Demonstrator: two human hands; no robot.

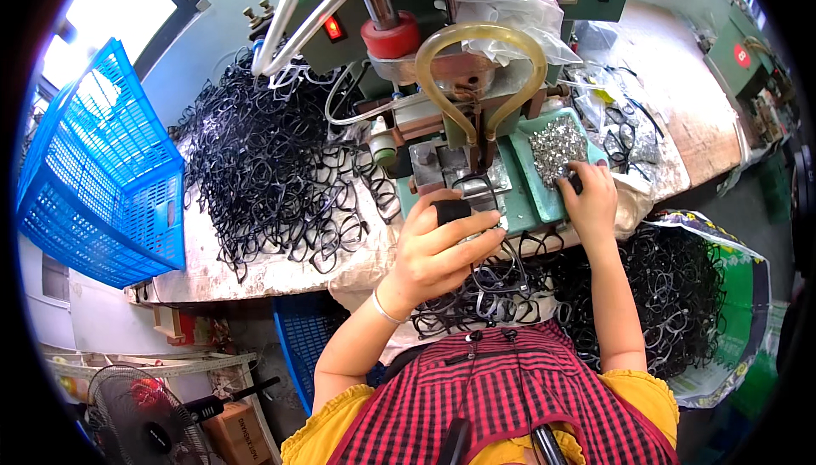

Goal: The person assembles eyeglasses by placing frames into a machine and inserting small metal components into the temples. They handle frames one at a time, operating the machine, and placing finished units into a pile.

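Note:
My left hand [438, 248], a black cover on one finger, is closed round a black eyeglass frame [484, 183] under the head of a bench press [463, 82]. Part of that frame is hidden by my fingers. To the right, my right hand [592, 201] reaches into a pale green tray [529, 178] with its fingers drawn together. Those fingertips touch the edge of a heap of small silvery metal parts [557, 146]; whatever they pinch is too small to make out. One of its fingers also wears a black cover.
A big pile of black eyeglass frames [255, 150] covers the table's left side, beside a tilted blue crate [110, 184]. More frames [484, 295] lie before me, and others fill a sack [671, 295] at the right. A yellowish hose [421, 61] loops above the press's work spot.

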